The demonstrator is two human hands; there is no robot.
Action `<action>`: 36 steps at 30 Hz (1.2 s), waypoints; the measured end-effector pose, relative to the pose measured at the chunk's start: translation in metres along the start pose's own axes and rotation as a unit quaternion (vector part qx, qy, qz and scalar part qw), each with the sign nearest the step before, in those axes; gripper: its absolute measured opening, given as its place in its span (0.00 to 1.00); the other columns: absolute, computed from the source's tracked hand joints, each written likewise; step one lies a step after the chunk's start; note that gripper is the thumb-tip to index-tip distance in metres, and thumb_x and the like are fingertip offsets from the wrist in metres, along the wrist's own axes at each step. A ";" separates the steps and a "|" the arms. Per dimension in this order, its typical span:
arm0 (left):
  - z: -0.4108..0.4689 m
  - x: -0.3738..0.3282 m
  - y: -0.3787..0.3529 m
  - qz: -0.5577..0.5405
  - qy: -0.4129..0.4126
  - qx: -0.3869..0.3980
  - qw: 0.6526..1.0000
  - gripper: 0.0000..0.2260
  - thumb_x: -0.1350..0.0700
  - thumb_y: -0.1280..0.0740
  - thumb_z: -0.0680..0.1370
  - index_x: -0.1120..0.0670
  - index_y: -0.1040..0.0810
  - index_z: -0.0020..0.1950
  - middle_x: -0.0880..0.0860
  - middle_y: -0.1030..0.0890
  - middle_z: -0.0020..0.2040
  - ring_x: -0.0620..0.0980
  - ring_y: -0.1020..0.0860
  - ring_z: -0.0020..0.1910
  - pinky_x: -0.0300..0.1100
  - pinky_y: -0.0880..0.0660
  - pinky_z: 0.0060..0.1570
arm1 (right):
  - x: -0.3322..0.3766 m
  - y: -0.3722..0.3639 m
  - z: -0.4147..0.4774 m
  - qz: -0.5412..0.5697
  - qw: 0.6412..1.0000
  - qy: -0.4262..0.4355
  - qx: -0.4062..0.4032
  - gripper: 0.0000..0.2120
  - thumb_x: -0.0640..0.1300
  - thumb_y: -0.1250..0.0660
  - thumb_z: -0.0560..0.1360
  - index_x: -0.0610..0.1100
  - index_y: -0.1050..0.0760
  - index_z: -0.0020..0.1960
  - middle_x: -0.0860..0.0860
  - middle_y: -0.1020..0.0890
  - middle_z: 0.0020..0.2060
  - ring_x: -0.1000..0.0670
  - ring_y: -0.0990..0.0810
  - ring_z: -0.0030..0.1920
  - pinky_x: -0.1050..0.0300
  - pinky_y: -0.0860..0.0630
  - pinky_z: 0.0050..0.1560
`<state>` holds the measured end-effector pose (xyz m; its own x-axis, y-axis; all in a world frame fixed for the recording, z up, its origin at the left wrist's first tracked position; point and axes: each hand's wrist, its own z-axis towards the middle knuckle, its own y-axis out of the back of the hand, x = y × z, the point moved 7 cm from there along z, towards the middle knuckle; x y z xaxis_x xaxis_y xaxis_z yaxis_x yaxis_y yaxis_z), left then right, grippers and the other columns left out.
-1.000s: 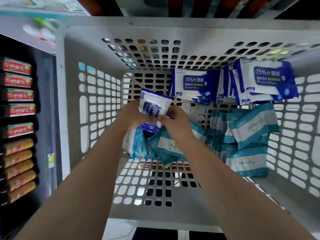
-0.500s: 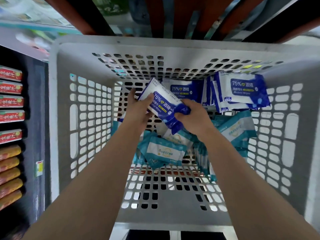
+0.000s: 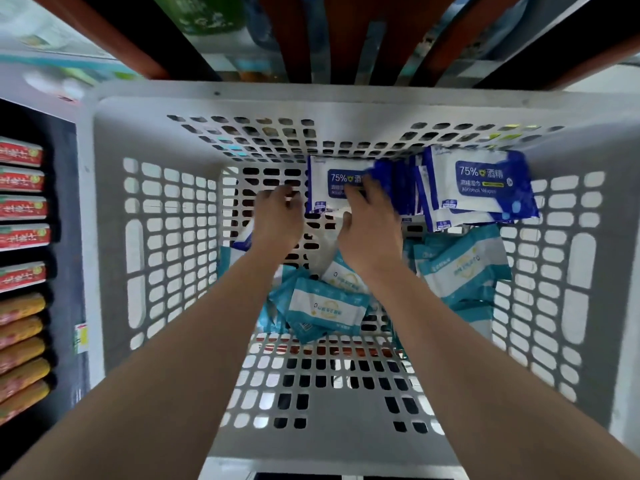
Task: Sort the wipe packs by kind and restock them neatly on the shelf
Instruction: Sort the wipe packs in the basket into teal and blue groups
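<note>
A white perforated basket (image 3: 311, 98) holds two kinds of wipe packs. Blue-and-white 75% alcohol packs (image 3: 481, 185) stand in a row along its far wall. Teal-and-white packs lie loose in the middle (image 3: 325, 306) and stacked at the right (image 3: 460, 268). My right hand (image 3: 372, 233) presses its fingers on the face of the leftmost blue pack (image 3: 329, 188), at the left end of that row. My left hand (image 3: 277, 220) hovers just left of this pack with fingers loosely curled, holding nothing. Another blue pack's corner (image 3: 242, 242) peeks out under my left wrist.
Left of the basket, a dark shelf carries red packets (image 3: 20, 209) above orange ones (image 3: 20, 341). Beyond the basket's far rim rise dark and reddish shelf frames (image 3: 346, 39) with blurred goods behind. The near half of the basket floor (image 3: 329, 410) is bare.
The blue pack that both hands held above the teal pile has moved to the far wall, joining the blue row. My left hand has let go of it.
</note>
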<state>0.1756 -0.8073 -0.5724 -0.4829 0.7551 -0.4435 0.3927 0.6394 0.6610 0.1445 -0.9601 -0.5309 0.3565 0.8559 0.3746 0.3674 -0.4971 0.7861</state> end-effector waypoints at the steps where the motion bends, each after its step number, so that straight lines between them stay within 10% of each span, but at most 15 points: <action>1: 0.002 0.017 0.008 0.041 0.006 -0.016 0.999 0.17 0.59 0.40 0.79 0.58 0.28 0.68 0.63 0.29 0.64 0.59 0.30 0.63 0.47 0.33 0.61 | 0.002 0.001 -0.002 0.015 0.999 0.014 -0.029 0.25 0.36 0.36 0.75 0.44 0.32 0.71 0.43 0.37 0.74 0.42 0.38 0.73 0.44 0.35 0.69; 5: 0.002 0.076 0.020 0.187 0.057 0.001 0.981 0.25 0.59 0.31 0.72 0.58 0.31 0.68 0.61 0.31 0.63 0.62 0.29 0.62 0.53 0.30 0.59 | 0.023 0.000 -0.018 0.048 0.978 0.150 -0.138 0.17 0.32 0.31 0.68 0.40 0.21 0.56 0.42 0.21 0.54 0.39 0.23 0.54 0.47 0.25 0.51; 11: 0.006 0.071 0.013 0.256 -0.012 0.080 0.963 0.14 0.52 0.26 0.70 0.55 0.24 0.49 0.56 0.23 0.49 0.58 0.23 0.50 0.45 0.28 0.44 | 0.027 -0.052 -0.033 0.046 0.986 0.159 0.017 0.14 0.38 0.33 0.74 0.41 0.23 0.59 0.43 0.20 0.51 0.41 0.24 0.52 0.47 0.24 0.51; 15: -0.003 0.054 0.022 -0.113 0.016 0.092 0.989 0.12 0.61 0.27 0.72 0.58 0.24 0.53 0.53 0.20 0.45 0.53 0.22 0.43 0.42 0.30 0.42 | 0.017 -0.069 -0.034 0.116 0.982 0.049 0.139 0.21 0.46 0.37 0.78 0.46 0.34 0.70 0.46 0.24 0.61 0.45 0.26 0.59 0.51 0.27 0.57; 17: -0.015 0.046 0.020 -0.385 0.064 0.163 0.906 0.19 0.65 0.27 0.70 0.60 0.25 0.60 0.57 0.18 0.51 0.56 0.19 0.49 0.48 0.23 0.47 | 0.022 -0.064 -0.036 0.229 0.962 0.008 0.147 0.23 0.47 0.34 0.77 0.47 0.35 0.70 0.47 0.22 0.60 0.46 0.22 0.57 0.49 0.24 0.56; 20: -0.031 0.035 0.013 -0.506 0.067 0.254 0.822 0.25 0.63 0.25 0.67 0.60 0.26 0.62 0.59 0.18 0.55 0.57 0.19 0.54 0.50 0.21 0.52 | 0.027 -0.042 -0.039 0.355 0.929 -0.034 0.097 0.17 0.45 0.33 0.77 0.46 0.30 0.64 0.51 0.19 0.54 0.50 0.20 0.52 0.47 0.22 0.53; 26: -0.029 0.007 0.016 -0.517 0.048 0.160 0.840 0.19 0.62 0.29 0.68 0.52 0.28 0.57 0.54 0.21 0.50 0.52 0.21 0.47 0.45 0.24 0.46 | 0.005 0.024 -0.029 0.351 0.935 -0.037 -0.034 0.14 0.43 0.30 0.75 0.50 0.25 0.60 0.53 0.17 0.51 0.52 0.18 0.49 0.50 0.19 0.48; 32: -0.018 -0.024 0.006 -0.295 0.069 0.051 0.951 0.10 0.61 0.27 0.73 0.55 0.28 0.46 0.53 0.21 0.36 0.49 0.24 0.31 0.42 0.21 0.34 | -0.014 0.043 0.009 0.068 0.997 -0.042 -0.007 0.17 0.45 0.34 0.76 0.52 0.26 0.64 0.49 0.19 0.55 0.44 0.22 0.55 0.53 0.25 0.46; 36: -0.015 -0.023 -0.001 -0.291 0.111 0.012 0.950 0.14 0.58 0.26 0.72 0.56 0.32 0.42 0.54 0.23 0.34 0.50 0.25 0.26 0.46 0.20 0.33 | 0.013 0.037 0.013 -0.097 0.989 0.069 -0.091 0.25 0.41 0.34 0.75 0.44 0.34 0.71 0.46 0.27 0.67 0.44 0.34 0.70 0.47 0.42 0.71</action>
<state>0.1747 -0.8274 -0.5543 -0.7758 0.2251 -0.5894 0.0257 0.9447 0.3270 0.1743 -0.9692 -0.5036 0.1685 0.9503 0.2619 0.2520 -0.2984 0.9206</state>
